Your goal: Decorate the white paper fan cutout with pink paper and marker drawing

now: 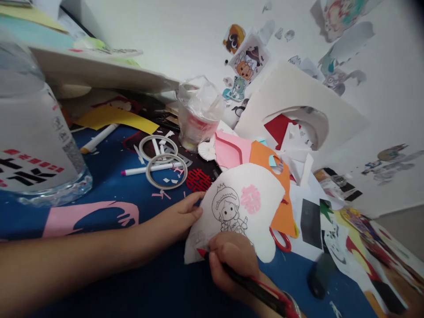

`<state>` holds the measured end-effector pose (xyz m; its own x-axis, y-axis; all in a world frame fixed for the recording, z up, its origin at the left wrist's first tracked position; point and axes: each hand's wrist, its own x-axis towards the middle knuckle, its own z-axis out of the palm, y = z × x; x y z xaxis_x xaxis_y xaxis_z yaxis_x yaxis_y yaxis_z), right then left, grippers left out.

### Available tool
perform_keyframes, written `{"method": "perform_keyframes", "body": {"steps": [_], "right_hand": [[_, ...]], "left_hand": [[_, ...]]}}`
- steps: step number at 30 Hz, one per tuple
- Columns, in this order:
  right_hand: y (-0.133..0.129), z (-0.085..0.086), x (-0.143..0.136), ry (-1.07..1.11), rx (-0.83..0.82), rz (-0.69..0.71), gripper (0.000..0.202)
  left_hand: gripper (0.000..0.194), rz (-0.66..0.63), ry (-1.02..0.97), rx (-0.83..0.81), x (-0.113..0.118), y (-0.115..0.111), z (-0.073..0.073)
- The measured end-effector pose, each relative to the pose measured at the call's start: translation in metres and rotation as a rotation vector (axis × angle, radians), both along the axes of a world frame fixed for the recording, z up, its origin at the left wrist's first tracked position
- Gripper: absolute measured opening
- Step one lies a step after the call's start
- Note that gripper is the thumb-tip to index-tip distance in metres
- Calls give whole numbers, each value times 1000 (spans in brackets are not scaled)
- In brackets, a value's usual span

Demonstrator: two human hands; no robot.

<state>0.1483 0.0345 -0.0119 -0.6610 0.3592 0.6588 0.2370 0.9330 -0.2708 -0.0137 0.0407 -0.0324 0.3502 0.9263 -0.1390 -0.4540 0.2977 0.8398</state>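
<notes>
We are working over the white paper, which is lying over the tabletop between our two hands. Our left hand is pinching its left edge between thumb and fingers; our right hand is gripping a pen over its lower part and sitting nearer its drawn figure. The pen is slanting, its red tip pointing up and left over the paper's lower left corner, its barrel running off below and right; whether the tip is touching, we cannot tell. Beyond the paper, a cup is standing with clear plastic about it, its contents unclear to us. Far left of the paper, a clear bottle is standing, its label hiding what is inside.
</notes>
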Motion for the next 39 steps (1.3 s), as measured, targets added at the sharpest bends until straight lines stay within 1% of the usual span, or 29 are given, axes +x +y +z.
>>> {"method": "perform_keyframes", "body": {"steps": [5,7,12,18,23,29,33,39], "right_hand": [[1,-2,0,17,-12,11,20],[2,-2,-1,29,-20,26,20],[2,-1,0,27,-34,26,21],[1,-1,2,30,-29,-16,20],[-1,-1,1,71,-57,-78,20],[-1,1,0,51,-61,-74,23],[-1,1,0,52,-58,-85,21],[-3,2,3,60,-71,-107,19]], "left_hand": [[56,5,-11,20,0,2,-7],[55,1,-10,21,0,2,-6],[60,13,6,-12,0,1,-1],[62,12,-2,14,0,3,-5],[62,0,-7,9,0,2,-5],[64,-9,-22,3,1,3,-6],[66,4,-21,-22,0,3,-6],[68,5,-21,-16,1,3,-6]]}}
